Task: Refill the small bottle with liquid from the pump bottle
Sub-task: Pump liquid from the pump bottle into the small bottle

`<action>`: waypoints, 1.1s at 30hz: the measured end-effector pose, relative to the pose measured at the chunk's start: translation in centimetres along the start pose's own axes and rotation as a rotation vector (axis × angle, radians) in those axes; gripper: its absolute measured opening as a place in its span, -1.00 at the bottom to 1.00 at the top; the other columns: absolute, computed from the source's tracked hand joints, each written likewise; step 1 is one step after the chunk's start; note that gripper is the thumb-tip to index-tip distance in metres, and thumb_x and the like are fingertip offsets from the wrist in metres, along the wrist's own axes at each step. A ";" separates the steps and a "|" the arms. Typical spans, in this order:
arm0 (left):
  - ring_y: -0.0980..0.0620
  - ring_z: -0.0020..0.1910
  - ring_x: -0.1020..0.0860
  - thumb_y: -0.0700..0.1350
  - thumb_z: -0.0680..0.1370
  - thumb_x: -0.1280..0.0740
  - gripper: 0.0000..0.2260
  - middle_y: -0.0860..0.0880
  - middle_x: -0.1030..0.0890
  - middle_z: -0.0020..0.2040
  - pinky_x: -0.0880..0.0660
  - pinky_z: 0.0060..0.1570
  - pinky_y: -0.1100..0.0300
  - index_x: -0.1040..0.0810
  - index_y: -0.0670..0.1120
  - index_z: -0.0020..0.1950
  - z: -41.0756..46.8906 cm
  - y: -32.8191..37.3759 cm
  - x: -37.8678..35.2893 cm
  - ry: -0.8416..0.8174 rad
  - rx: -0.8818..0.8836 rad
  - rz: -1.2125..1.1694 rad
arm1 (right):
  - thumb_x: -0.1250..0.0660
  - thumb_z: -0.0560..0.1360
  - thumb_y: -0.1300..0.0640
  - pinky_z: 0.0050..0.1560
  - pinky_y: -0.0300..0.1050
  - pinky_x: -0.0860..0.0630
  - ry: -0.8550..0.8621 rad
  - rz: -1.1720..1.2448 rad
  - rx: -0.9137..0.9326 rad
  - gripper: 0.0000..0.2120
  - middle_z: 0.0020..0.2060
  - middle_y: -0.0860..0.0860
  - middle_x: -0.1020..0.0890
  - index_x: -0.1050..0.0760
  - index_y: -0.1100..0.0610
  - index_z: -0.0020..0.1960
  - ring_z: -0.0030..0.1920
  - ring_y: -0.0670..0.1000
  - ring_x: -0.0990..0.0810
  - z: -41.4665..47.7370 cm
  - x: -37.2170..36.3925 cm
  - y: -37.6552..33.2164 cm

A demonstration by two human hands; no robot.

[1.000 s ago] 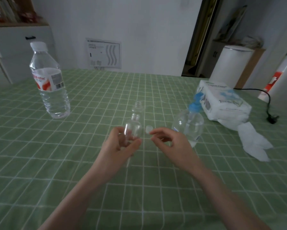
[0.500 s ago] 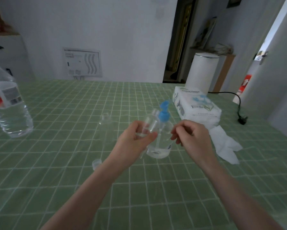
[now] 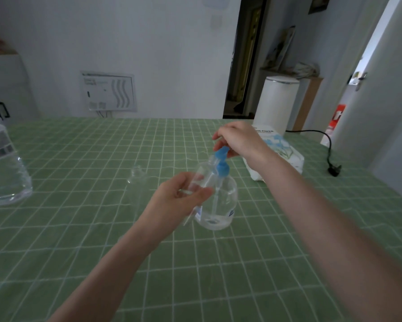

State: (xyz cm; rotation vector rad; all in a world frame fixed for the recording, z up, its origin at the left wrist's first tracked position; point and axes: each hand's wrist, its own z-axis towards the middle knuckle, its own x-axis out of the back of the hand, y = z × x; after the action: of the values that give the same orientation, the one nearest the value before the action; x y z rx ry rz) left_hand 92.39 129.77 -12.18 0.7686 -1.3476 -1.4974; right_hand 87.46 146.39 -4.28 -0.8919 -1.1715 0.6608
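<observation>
We are gripping the small bottle in our left hand, thumb and fingers curled round its lower body. It is clear, colourless plastic with rounded shoulders and a narrow open neck. We are holding it above the table, tilted, with its mouth right beside the spout of the blue pump head. Whether any liquid is lying inside it, we cannot tell.

The pump bottle is standing upright on the table just behind the small bottle. It is a squat, round-bodied container of clear plastic with a thin dip tube running down its middle. A shallow pool of clear liquid is sitting at its base, and most of it is holding only air. Our right hand is arching over the pump head, fingers bent down across the top and thumb tucked under the spout, clasping it.

The tablecloth is showing as a soft green fabric with a white grid. A second small clear bottle is standing open-necked to the left of our left hand. A ribbed plastic water bottle is standing at the far left edge. A soft pack of tissue paper is lying behind our right wrist, with a black plug and cable beyond it.
</observation>
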 end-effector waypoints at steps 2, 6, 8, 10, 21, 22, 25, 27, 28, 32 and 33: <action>0.16 -0.26 -0.60 -0.01 0.43 -0.40 -0.85 0.19 -0.65 -0.24 -0.56 -0.23 0.29 -0.57 0.10 -0.02 0.1 0.2 -0.1 -0.008 -0.006 -0.014 | -0.18 0.52 0.21 -0.42 -0.27 -0.41 -0.059 -0.062 -0.003 -0.81 -0.40 0.01 -0.61 -0.56 0.16 -0.15 -0.37 -0.09 -0.54 0.2 -0.3 -0.5; 0.21 -0.32 -0.59 -0.06 0.45 -0.40 -0.89 0.11 -0.65 -0.23 -0.53 -0.32 0.35 -0.57 0.07 -0.04 0.4 0.6 -0.4 0.014 -0.009 -0.055 | -0.17 0.52 0.19 -0.39 -0.23 -0.39 -0.119 -0.136 -0.016 -0.78 -0.35 0.03 -0.63 -0.59 0.19 -0.07 -0.35 -0.06 -0.54 0.6 -0.7 -1.1; 0.20 -0.33 -0.59 -0.08 0.46 -0.39 -0.90 0.05 -0.64 -0.19 -0.53 -0.33 0.36 -0.58 0.04 -0.04 0.5 0.7 -0.5 0.016 -0.002 -0.065 | -0.15 0.53 0.18 -0.39 -0.21 -0.38 -0.132 -0.151 -0.033 -0.76 -0.35 0.05 -0.63 -0.59 0.21 -0.07 -0.36 -0.04 -0.53 0.8 -0.9 -1.3; 0.19 -0.32 -0.59 -0.08 0.46 -0.39 -0.90 0.03 -0.65 -0.19 -0.52 -0.33 0.36 -0.58 0.04 -0.05 0.5 0.6 -0.6 0.014 0.001 -0.074 | -0.13 0.54 0.15 -0.38 -0.20 -0.37 -0.151 -0.168 -0.068 -0.74 -0.34 0.07 -0.63 -0.59 0.21 -0.10 -0.36 -0.02 -0.52 0.9 -1.1 -1.4; 0.13 -0.28 -0.59 -0.11 0.48 -0.37 -0.88 0.07 -0.63 -0.25 -0.53 -0.28 0.32 -0.57 0.03 0.00 0.3 -0.2 -0.8 0.001 -0.045 -0.097 | -0.02 0.62 0.07 -0.12 -0.09 -0.48 -0.238 -0.347 -0.202 -0.57 0.02 0.17 -0.55 -0.55 0.30 0.19 -0.07 0.11 -0.51 1.3 -1.9 -1.1; 0.12 -0.27 -0.59 -0.11 0.47 -0.37 -0.87 0.05 -0.63 -0.24 -0.53 -0.27 0.31 -0.57 0.01 0.01 0.3 -0.3 -0.8 0.000 -0.050 -0.098 | -0.02 0.62 0.08 -0.17 -0.11 -0.47 -0.245 -0.364 -0.203 -0.58 0.14 0.18 -0.54 -0.55 0.29 0.21 -0.03 0.11 -0.52 1.2 -1.9 -1.1; 0.10 -0.28 -0.57 -0.10 0.46 -0.36 -0.87 0.07 -0.61 -0.27 -0.52 -0.27 0.28 -0.58 0.01 0.00 0.2 -0.4 -0.9 -0.005 -0.061 -0.115 | -0.03 0.62 0.11 -0.25 -0.14 -0.43 -0.268 -0.388 -0.207 -0.59 0.32 0.16 -0.47 -0.55 0.28 0.21 -0.02 0.08 -0.48 1.2 -1.9 -1.2; 0.11 -0.27 -0.57 -0.09 0.45 -0.36 -0.85 0.08 -0.61 -0.27 -0.52 -0.27 0.29 -0.58 -0.01 0.01 0.2 -0.6 -1.0 -0.011 -0.061 -0.133 | -0.02 0.62 0.13 -0.13 -0.09 -0.47 -0.276 -0.396 -0.206 -0.59 0.34 0.18 -0.46 -0.54 0.30 0.22 -0.02 0.09 -0.47 1.1 -1.9 -1.1; 0.12 -0.27 -0.57 -0.07 0.44 -0.36 -0.83 0.08 -0.61 -0.27 -0.51 -0.28 0.30 -0.58 -0.02 0.01 0.1 -0.6 -1.1 -0.014 -0.064 -0.144 | -0.01 0.62 0.15 -0.06 -0.06 -0.49 -0.278 -0.395 -0.205 -0.59 0.34 0.19 -0.46 -0.54 0.31 0.23 0.00 0.11 -0.49 1.1 -1.9 -1.0; 0.14 -0.29 -0.57 0.01 0.40 -0.41 -0.76 0.08 -0.62 -0.28 -0.51 -0.30 0.30 -0.59 -0.04 0.02 0.2 -0.7 -1.1 -0.029 -0.083 -0.164 | -0.01 0.61 0.16 0.00 -0.02 -0.48 -0.281 -0.374 -0.207 -0.59 0.35 0.19 -0.45 -0.54 0.31 0.23 0.07 0.14 -0.52 1.0 -1.9 -0.7; 0.14 -0.29 -0.57 -0.02 0.42 -0.42 -0.78 0.08 -0.62 -0.27 -0.51 -0.30 0.30 -0.59 -0.04 0.02 0.2 -0.7 -1.1 -0.033 -0.086 -0.168 | -0.01 0.61 0.15 -0.01 -0.02 -0.47 -0.283 -0.370 -0.209 -0.60 0.35 0.18 -0.45 -0.54 0.29 0.22 0.04 0.12 -0.50 1.0 -1.9 -0.8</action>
State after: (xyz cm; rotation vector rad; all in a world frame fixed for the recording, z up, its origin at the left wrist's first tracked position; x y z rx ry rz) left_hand 92.46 130.83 -12.99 0.8221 -1.2594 -1.6949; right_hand 85.93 144.68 -4.42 -0.7402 -1.6351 0.3724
